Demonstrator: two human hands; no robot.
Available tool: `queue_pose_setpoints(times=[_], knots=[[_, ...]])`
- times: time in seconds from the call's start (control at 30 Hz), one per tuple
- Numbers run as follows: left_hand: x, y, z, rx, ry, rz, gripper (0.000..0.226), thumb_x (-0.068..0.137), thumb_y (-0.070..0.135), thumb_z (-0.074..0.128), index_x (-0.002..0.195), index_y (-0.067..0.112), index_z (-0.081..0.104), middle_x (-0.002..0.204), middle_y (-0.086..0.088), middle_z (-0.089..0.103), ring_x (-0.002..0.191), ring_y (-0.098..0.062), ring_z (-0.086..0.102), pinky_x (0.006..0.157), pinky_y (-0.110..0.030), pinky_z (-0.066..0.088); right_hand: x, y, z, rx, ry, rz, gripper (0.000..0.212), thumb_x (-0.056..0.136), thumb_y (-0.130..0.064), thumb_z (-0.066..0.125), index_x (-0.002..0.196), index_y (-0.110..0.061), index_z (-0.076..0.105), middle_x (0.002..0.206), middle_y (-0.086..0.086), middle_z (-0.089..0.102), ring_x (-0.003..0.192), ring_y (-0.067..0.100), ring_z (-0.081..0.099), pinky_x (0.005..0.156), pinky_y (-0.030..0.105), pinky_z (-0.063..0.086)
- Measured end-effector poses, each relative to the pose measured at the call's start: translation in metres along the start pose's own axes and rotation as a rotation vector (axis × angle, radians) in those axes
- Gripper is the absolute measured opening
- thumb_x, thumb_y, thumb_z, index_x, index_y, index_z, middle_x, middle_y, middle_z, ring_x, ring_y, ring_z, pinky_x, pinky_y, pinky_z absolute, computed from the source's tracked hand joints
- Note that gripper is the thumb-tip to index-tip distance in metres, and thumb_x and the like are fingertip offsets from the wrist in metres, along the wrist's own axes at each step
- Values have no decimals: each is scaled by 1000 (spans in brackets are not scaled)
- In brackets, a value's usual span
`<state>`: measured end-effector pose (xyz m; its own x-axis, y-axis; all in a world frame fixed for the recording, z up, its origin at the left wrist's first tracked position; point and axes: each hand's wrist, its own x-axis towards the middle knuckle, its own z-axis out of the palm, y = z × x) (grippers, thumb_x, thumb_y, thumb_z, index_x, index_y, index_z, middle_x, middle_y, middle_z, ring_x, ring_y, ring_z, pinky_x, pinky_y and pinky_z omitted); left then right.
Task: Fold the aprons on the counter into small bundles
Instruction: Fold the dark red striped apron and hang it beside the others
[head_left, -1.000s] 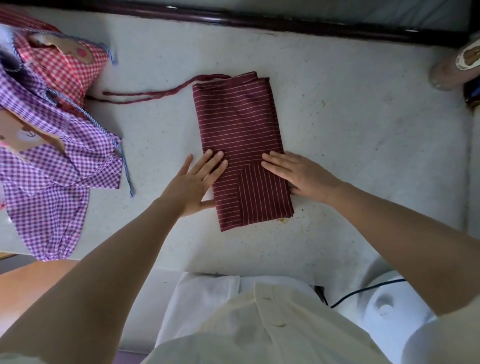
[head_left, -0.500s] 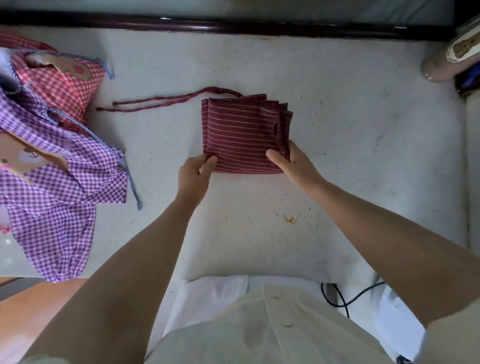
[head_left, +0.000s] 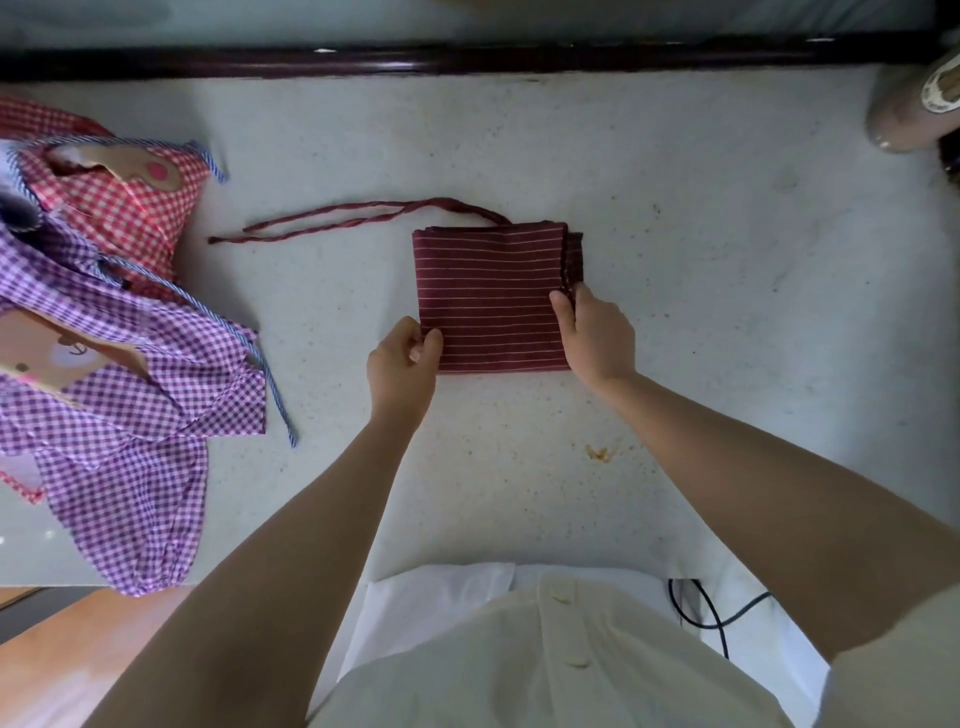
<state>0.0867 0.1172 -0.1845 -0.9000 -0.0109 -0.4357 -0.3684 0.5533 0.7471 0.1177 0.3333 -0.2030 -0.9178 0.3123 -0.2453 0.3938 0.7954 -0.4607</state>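
And there it was: the maroon striped apron (head_left: 491, 296) lay folded into a tidy near-square in the middle of the counter (head_left: 727, 312), flat on the surface, stripes running side to side. Its ties (head_left: 358, 221) trailed off the far left corner and stretched toward the counter's left edge. The left hand (head_left: 402, 358) had curled in on the near left corner, thumb and fingertips pinching the cloth. The right hand (head_left: 595, 332) gripped the right edge, thumb laid on top and fingers tucked round the stacked layers. Over at the left edge, a purple gingham apron (head_left: 130, 415) sprawled unfolded and drooped over the near edge, with a red gingham apron (head_left: 124, 208) bunched just beyond it, the two touching. A bottle (head_left: 914, 104) lay at the far right corner. A small orange stain (head_left: 597, 453) marked the counter, nearer than the folded apron.
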Motion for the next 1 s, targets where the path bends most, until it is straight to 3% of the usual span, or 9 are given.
queue_pose_setpoints(times=[0.17, 0.27, 0.37, 0.43, 0.5, 0.6, 0.67, 0.77, 1.0], knots=[[2, 10, 4, 339, 89, 60, 15, 94, 27, 55, 98, 12, 53, 89, 1, 63, 83, -16, 59, 75, -34, 51, -1, -3, 4, 80, 20, 143, 38, 105, -35, 32, 86, -10, 54, 65, 0, 54, 57, 18, 54, 52, 32, 43], [0, 15, 4, 562, 210, 468, 39, 87, 20, 58, 124, 10, 49, 128, -9, 51, 120, -25, 44, 104, -37, 37, 3, -5, 0, 100, -28, 199, 38, 104, -34, 36, 78, -12, 53, 64, -2, 52, 59, 18, 54, 50, 28, 41], [12, 17, 10, 855, -90, 882, 57, 95, 42, 46, 146, 18, 39, 157, -11, 27, 147, -31, 17, 121, -47, 14, 7, -8, -6, 119, -75, 265, 30, 103, -34, 39, 88, -13, 54, 71, -3, 55, 70, 21, 60, 54, 28, 41], [23, 12, 16, 1028, -271, 865, 66, 97, 59, 28, 154, 26, 24, 163, -10, 12, 150, -31, 2, 121, -51, 4, 4, -11, -12, 161, -15, 297, 22, 100, -29, 47, 111, -10, 52, 89, -1, 60, 85, 22, 64, 66, 31, 48], [29, 4, 20, 1065, -349, 797, 69, 96, 64, 16, 155, 29, 15, 163, -9, 6, 150, -30, -2, 121, -51, 0, 0, -11, -18, 110, 195, 115, 38, 95, -15, 53, 131, -6, 45, 119, 8, 58, 111, 23, 59, 88, 34, 51], [32, -2, 22, 1067, -343, 810, 69, 97, 64, 15, 156, 28, 12, 163, -10, 1, 150, -29, -5, 121, -52, 1, -3, -22, -18, -60, 292, -306, 53, 99, -14, 45, 149, -5, 32, 157, 14, 30, 146, 27, 26, 120, 41, 25], [32, -5, 24, 1053, -328, 820, 72, 97, 63, 19, 156, 24, 8, 163, -11, -3, 150, -30, -7, 121, -52, 3, -1, -33, -5, -211, 110, -487, 56, 105, -28, 32, 155, -8, 17, 163, 12, 12, 151, 25, 9, 123, 44, 12], [32, -11, 27, 1027, -289, 743, 86, 94, 68, 22, 156, 14, -2, 162, -15, -10, 149, -30, -12, 122, -49, 2, 6, -24, 21, -390, -74, -466, 64, 104, -48, 7, 156, -10, 5, 165, 8, 4, 152, 22, 1, 123, 44, 8], [39, -12, 19, 943, -313, 730, 105, 84, 82, 28, 156, 10, 4, 161, -22, -7, 149, -35, -10, 121, -54, 0, 18, 1, 25, -392, -60, -449, 63, 105, -43, 19, 156, -7, 14, 164, 9, 11, 152, 24, 7, 123, 44, 11]])
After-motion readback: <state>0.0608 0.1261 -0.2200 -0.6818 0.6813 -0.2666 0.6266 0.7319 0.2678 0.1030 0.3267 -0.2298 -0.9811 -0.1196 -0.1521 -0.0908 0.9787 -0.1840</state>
